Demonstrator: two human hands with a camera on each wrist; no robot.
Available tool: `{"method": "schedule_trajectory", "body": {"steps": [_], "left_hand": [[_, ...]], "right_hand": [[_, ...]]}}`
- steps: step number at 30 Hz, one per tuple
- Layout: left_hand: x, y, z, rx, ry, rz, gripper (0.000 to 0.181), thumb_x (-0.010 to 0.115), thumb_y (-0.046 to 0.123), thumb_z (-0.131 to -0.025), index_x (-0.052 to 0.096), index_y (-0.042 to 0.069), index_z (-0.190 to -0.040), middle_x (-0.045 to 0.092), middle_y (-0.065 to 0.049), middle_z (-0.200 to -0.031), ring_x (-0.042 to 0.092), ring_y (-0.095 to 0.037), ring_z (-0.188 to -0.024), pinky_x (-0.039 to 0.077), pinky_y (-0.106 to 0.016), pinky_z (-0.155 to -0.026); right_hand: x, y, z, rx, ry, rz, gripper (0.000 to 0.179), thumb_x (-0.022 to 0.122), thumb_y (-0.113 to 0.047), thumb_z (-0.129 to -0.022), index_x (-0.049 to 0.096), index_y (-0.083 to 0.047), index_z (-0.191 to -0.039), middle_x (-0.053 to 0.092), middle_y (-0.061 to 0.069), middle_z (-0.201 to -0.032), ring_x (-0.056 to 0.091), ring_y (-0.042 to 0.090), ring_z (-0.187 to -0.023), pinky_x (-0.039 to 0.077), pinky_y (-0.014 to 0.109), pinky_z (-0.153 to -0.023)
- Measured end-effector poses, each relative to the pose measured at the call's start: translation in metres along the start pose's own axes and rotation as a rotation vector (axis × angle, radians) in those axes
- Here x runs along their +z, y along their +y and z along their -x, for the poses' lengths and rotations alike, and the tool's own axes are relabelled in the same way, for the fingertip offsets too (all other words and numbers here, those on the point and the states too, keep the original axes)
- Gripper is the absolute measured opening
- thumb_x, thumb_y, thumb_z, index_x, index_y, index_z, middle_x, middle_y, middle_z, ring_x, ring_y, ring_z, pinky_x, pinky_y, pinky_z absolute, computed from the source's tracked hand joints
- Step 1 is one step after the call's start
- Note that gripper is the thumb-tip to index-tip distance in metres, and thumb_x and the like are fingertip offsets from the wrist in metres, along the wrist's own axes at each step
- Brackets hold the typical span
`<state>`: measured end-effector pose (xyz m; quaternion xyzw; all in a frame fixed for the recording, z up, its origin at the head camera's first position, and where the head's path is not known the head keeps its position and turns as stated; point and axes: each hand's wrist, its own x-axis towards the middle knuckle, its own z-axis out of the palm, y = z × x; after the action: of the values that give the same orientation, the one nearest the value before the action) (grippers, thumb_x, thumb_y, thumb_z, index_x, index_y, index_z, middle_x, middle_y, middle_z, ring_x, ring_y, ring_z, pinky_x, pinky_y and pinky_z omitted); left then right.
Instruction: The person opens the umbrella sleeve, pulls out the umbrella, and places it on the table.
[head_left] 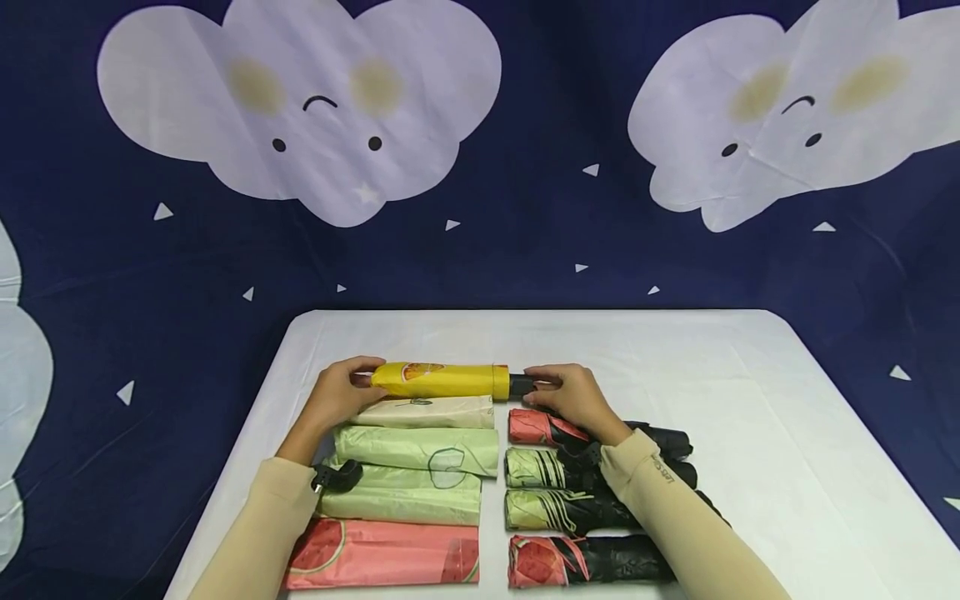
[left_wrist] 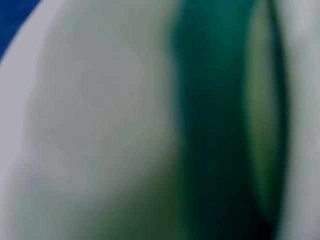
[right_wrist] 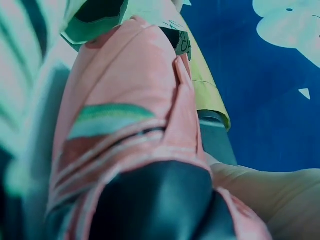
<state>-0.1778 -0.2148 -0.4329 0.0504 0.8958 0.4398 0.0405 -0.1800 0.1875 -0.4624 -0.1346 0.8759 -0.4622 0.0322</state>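
Note:
A folded umbrella in a yellow cover with an orange-slice print (head_left: 450, 381) lies crosswise near the back of the table. My left hand (head_left: 337, 396) pinches its left end between thumb and fingers. At the other end, my right hand (head_left: 576, 398) holds the black handle (head_left: 521, 385) with thumb and fingertips. Just below it lies a cream umbrella cover (head_left: 442, 413). A red and black folded umbrella (head_left: 534, 427) lies under the right wrist, and fills much of the right wrist view. The left wrist view is blurred, with the hand hidden.
Two light green covers (head_left: 408, 447) and a red watermelon-print cover (head_left: 397, 567) lie in a left column. Green and black folded umbrellas (head_left: 536, 508) and a watermelon-print one (head_left: 592, 560) form a right column. A dark blue cloud-print cloth (head_left: 525, 167) hangs behind the white table (head_left: 720, 358).

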Motion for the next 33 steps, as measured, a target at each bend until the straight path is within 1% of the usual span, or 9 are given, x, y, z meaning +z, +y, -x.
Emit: {"method": "schedule_trajectory", "body": {"steps": [6,9,13,16,20,23,25,28,33], "left_hand": [[-0.009,0.006,-0.001,0.019,0.01,0.089,0.051,0.082,0.012,-0.088,0.065,0.008,-0.136,0.063,-0.017,-0.132,0.062,-0.036,-0.112,0.058,-0.032,-0.078],[-0.016,0.007,0.0,0.036,0.004,0.175,0.052,0.084,0.018,-0.088,0.065,0.011,-0.136,0.061,-0.014,-0.135,0.06,-0.034,-0.115,0.057,-0.027,-0.077],[-0.023,0.011,0.006,0.081,-0.017,0.308,0.051,0.082,0.019,-0.09,0.065,0.009,-0.136,0.057,-0.013,-0.138,0.056,-0.029,-0.12,0.055,-0.024,-0.082],[-0.026,0.016,0.01,0.102,-0.043,0.398,0.049,0.08,0.016,-0.091,0.063,0.006,-0.136,0.053,-0.013,-0.143,0.055,-0.023,-0.125,0.056,-0.024,-0.086],[-0.027,0.022,0.02,0.142,-0.115,0.532,0.048,0.078,0.007,-0.092,0.06,0.001,-0.136,0.047,-0.014,-0.152,0.06,-0.019,-0.125,0.058,-0.03,-0.086],[-0.026,0.028,0.029,0.2,-0.17,0.607,0.048,0.075,-0.002,-0.091,0.059,-0.002,-0.136,0.05,-0.015,-0.15,0.066,-0.02,-0.117,0.06,-0.034,-0.083],[-0.024,0.034,0.034,0.243,-0.19,0.625,0.049,0.074,-0.006,-0.091,0.058,-0.004,-0.136,0.054,-0.015,-0.144,0.068,-0.021,-0.112,0.06,-0.033,-0.081],[-0.021,0.043,0.04,0.295,-0.195,0.646,0.05,0.073,-0.007,-0.091,0.056,-0.007,-0.138,0.058,-0.015,-0.137,0.069,-0.021,-0.106,0.061,-0.035,-0.08],[-0.018,0.052,0.049,0.352,-0.186,0.674,0.048,0.071,-0.009,-0.091,0.057,-0.009,-0.137,0.058,-0.015,-0.135,0.069,-0.02,-0.101,0.061,-0.037,-0.082]], "right_hand": [[-0.004,-0.002,0.001,-0.013,0.01,-0.067,0.045,0.086,-0.016,-0.084,0.073,-0.009,-0.127,0.074,0.009,-0.119,0.074,0.018,-0.098,0.06,0.026,-0.072],[-0.009,-0.006,0.003,0.001,-0.003,-0.126,0.047,0.085,-0.021,-0.085,0.072,-0.012,-0.129,0.073,0.008,-0.12,0.075,0.02,-0.092,0.059,0.031,-0.062],[-0.021,-0.018,0.007,0.044,-0.024,-0.244,0.05,0.085,-0.023,-0.086,0.07,-0.012,-0.132,0.069,0.011,-0.128,0.073,0.025,-0.101,0.061,0.038,-0.067],[-0.032,-0.03,0.014,0.046,-0.019,-0.329,0.051,0.085,-0.021,-0.086,0.069,-0.011,-0.133,0.064,0.014,-0.136,0.07,0.024,-0.112,0.061,0.037,-0.082],[-0.046,-0.048,0.029,0.009,0.006,-0.449,0.05,0.083,-0.014,-0.088,0.067,-0.006,-0.134,0.063,0.015,-0.137,0.071,0.022,-0.11,0.059,0.033,-0.086],[-0.055,-0.06,0.042,-0.018,0.022,-0.51,0.048,0.082,-0.007,-0.088,0.066,-0.001,-0.133,0.066,0.014,-0.132,0.072,0.021,-0.106,0.06,0.032,-0.084],[-0.058,-0.066,0.05,-0.041,0.021,-0.517,0.046,0.08,-0.003,-0.088,0.066,0.001,-0.131,0.068,0.013,-0.127,0.073,0.021,-0.102,0.06,0.032,-0.08],[-0.06,-0.073,0.062,-0.06,0.026,-0.5,0.044,0.08,0.0,-0.088,0.067,0.001,-0.13,0.07,0.01,-0.121,0.073,0.022,-0.096,0.061,0.032,-0.076],[-0.063,-0.08,0.078,-0.065,0.061,-0.458,0.045,0.082,0.001,-0.085,0.069,0.001,-0.128,0.072,0.008,-0.12,0.074,0.023,-0.091,0.062,0.036,-0.073]]}}
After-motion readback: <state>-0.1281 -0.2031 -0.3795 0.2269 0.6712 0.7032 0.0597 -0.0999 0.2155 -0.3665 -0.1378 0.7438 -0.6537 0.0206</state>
